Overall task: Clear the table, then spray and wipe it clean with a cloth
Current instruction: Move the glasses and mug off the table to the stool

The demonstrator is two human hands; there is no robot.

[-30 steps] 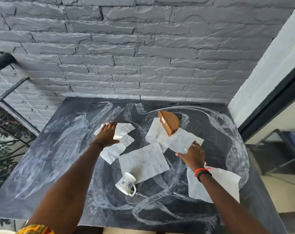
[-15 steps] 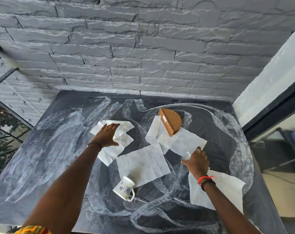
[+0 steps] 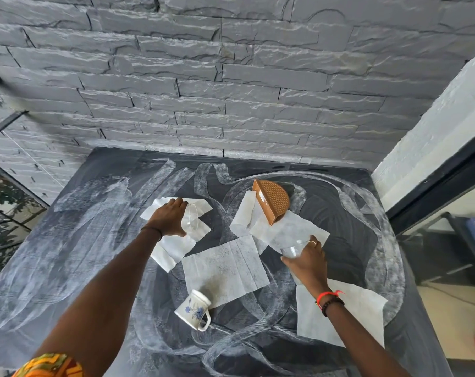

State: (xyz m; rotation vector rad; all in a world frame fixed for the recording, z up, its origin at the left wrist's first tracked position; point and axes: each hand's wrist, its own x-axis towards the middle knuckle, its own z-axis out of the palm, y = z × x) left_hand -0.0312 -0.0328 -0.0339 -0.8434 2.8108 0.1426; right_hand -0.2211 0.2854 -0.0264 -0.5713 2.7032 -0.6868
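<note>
Two clear glasses are in hand. The left hand (image 3: 169,220) curls round the left glass (image 3: 190,223) over a crumpled napkin (image 3: 171,248). The right hand (image 3: 307,263) grasps the right glass (image 3: 292,250) at the edge of a flat napkin (image 3: 293,229). Both seem lifted, though the clear walls make that hard to judge. Between the arms a floral mug (image 3: 193,310) lies on its side, touching a stained napkin (image 3: 225,265). Farther back stands a brown napkin holder (image 3: 271,202), all on the dark, white-smeared table (image 3: 67,240).
</note>
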